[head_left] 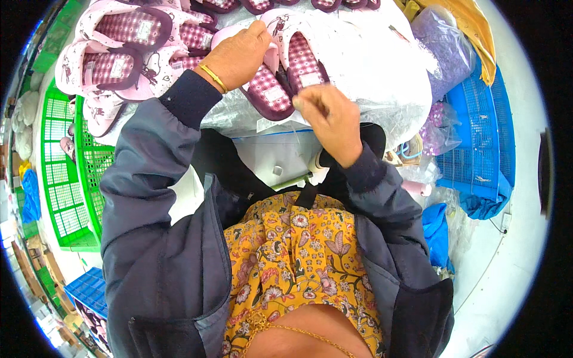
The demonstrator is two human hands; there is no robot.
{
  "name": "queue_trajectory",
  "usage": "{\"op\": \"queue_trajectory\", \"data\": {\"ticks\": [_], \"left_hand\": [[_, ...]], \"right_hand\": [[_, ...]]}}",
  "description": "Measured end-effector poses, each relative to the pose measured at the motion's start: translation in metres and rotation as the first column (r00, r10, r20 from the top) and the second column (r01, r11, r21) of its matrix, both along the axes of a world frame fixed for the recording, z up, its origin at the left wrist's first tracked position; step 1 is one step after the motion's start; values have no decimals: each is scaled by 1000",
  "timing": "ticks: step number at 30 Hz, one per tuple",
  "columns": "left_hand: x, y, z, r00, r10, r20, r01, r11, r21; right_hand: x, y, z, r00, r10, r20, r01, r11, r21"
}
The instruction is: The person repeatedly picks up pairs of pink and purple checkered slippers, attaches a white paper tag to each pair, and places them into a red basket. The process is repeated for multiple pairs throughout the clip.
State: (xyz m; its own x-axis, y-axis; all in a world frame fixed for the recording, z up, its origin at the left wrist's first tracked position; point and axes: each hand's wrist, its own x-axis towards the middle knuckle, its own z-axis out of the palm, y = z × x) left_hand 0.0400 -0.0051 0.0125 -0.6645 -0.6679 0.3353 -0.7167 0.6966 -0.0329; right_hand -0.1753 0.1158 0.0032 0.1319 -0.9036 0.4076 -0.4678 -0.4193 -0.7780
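A pair of pink slippers with dark maroon trim and checked insoles lies before me on a plastic-covered white surface (pixel 370 65). My left hand (pixel 245 55) is closed over the upper of the left slipper (pixel 268 89), its fingertips partly hidden. The right slipper (pixel 305 59) rests beside it, heel toward me. Just by the two heels, my right hand (pixel 329 116) has its fingers curled in a pinch. Whatever is between those fingertips is too small to make out.
More pink slippers (pixel 128 30) are heaped to the left. Green plastic crates (pixel 62 167) stand at the left, with a blue crate (pixel 477 131) at the right. A bag of purple material (pixel 441 48) sits above the blue crate. A blue bin (pixel 89 289) is at lower left.
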Motion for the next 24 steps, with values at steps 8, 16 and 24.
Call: {"op": "queue_trajectory", "data": {"ticks": [8, 16, 24], "left_hand": [[-2, 4, -7, 997, -26, -69, 17, 992, -125], [-3, 7, -8, 999, 26, -34, -30, 991, -130], [2, 3, -12, 990, 67, -124, -70, 997, -20]], "right_hand": [[3, 29, -59, 866, -111, -488, 38, 987, -158], [-1, 13, -88, 921, -41, -387, -30, 984, -176], [-28, 6, 7, 992, 57, 115, -81, 973, 217]]}}
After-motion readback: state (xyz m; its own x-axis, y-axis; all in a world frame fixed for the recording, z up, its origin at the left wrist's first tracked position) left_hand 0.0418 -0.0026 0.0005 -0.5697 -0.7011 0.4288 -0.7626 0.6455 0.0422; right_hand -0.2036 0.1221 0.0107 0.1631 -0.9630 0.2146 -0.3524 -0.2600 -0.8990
